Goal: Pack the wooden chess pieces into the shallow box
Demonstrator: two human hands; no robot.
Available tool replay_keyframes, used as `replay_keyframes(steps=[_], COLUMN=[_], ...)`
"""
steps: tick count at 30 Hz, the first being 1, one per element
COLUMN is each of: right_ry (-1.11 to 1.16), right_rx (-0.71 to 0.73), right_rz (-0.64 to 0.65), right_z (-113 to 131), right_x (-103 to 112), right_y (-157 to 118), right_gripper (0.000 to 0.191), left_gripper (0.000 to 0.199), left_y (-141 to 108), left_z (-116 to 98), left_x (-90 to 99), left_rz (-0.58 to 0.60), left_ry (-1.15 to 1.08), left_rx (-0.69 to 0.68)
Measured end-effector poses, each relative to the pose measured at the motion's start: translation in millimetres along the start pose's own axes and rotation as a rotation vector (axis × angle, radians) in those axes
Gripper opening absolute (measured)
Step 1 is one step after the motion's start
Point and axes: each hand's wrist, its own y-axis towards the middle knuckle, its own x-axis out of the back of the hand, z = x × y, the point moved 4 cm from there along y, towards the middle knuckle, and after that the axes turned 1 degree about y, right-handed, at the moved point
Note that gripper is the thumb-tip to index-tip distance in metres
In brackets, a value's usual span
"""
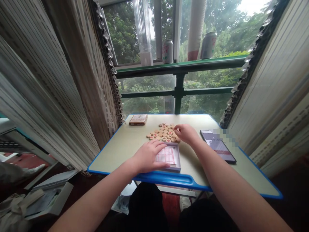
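Note:
My left hand lies across the left end of a shallow white box, its fingers at the far rim and the thumb stretched along the near side. A sheet with a red grid lies inside the box. Just beyond it, round wooden Chinese chess pieces are spread in a loose cluster, some showing red or dark characters and others plain. My right hand is at the cluster's right edge, thumb and fingers pinched together. Whatever is between those fingertips, if anything, is hidden.
A brown flat box sits at the table's back left. To the right lies a phone with its screen lit. The pale folding table has a blue rim. Cans and stacked cups stand on the window ledge; curtains hang on both sides.

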Motion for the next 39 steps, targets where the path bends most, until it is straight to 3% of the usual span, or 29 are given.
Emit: replay_keyframes(steps=[4,7,12,19,24,32,34,39], right_ry=[-0.024,-0.082,-0.080,-0.031,-0.001,0.022,0.027,0.029], right_rx=[-0.078,-0.141,-0.151,0.051,0.028,0.016,0.029,-0.068], right_rz=[-0.046,-0.090,-0.033,0.053,0.050,-0.004,-0.018,-0.116], right_z=[-12,-23,-29,-16,-18,-13,-12,-16], right_x=[1,0,-10,-26,-26,-27,-27,-19], right_y=[2,4,7,11,13,10,10,6], right_gripper=[0.029,0.031,0.036,0.035,0.032,0.033,0.032,0.030], left_gripper=[0.051,0.041,0.034,0.031,0.031,0.039,0.034,0.039], left_y=[31,63,96,82,88,86,86,79], left_z=[36,72,100,102,110,107,110,136], left_x=[13.8,9.2,-16.6,-27.6,-33.6,-36.9,-34.8,-13.5], left_rz=[-0.087,-0.161,-0.163,-0.251,-0.158,-0.125,-0.171,-0.436], left_ry=[-0.126,-0.095,-0.101,-0.120,-0.075,-0.124,-0.124,-0.049], left_rx=[0.197,0.330,0.292,0.121,0.139,0.172,0.207,0.469])
